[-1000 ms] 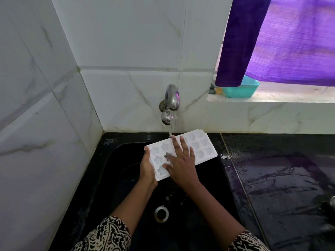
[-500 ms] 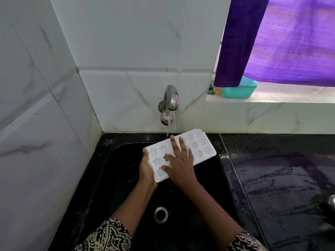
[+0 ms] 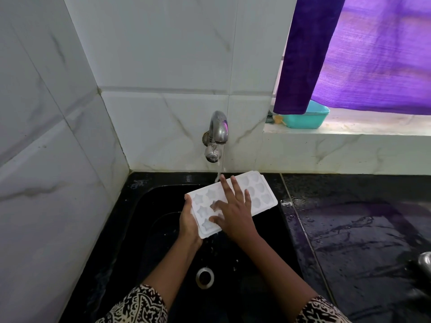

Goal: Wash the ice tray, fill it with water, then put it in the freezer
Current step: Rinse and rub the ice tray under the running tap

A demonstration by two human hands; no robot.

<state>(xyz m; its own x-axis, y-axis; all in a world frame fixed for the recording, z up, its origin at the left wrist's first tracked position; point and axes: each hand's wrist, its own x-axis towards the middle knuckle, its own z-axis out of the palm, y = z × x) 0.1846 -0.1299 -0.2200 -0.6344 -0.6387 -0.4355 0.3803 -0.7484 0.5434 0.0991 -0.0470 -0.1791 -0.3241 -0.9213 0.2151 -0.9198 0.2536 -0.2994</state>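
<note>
A white ice tray [image 3: 258, 192] with star and shell moulds is held over the black sink [image 3: 144, 229], tilted with its far end up to the right. My left hand [image 3: 189, 223] grips its near left end from underneath. My right hand [image 3: 233, 206] lies flat on top of the tray, fingers spread over the moulds. A thin stream of water falls from the steel tap [image 3: 215, 136] onto the tray's far edge by my fingertips.
The sink drain [image 3: 204, 277] lies below my forearms. A wet black counter [image 3: 361, 229] runs to the right, with a metal object [image 3: 425, 262] at its right edge. A teal tub [image 3: 305, 117] sits on the window ledge behind a purple curtain [image 3: 349, 54].
My right hand has slid slightly along the tray's top, rubbing the moulds. The tray stays under the running water in my left hand.
</note>
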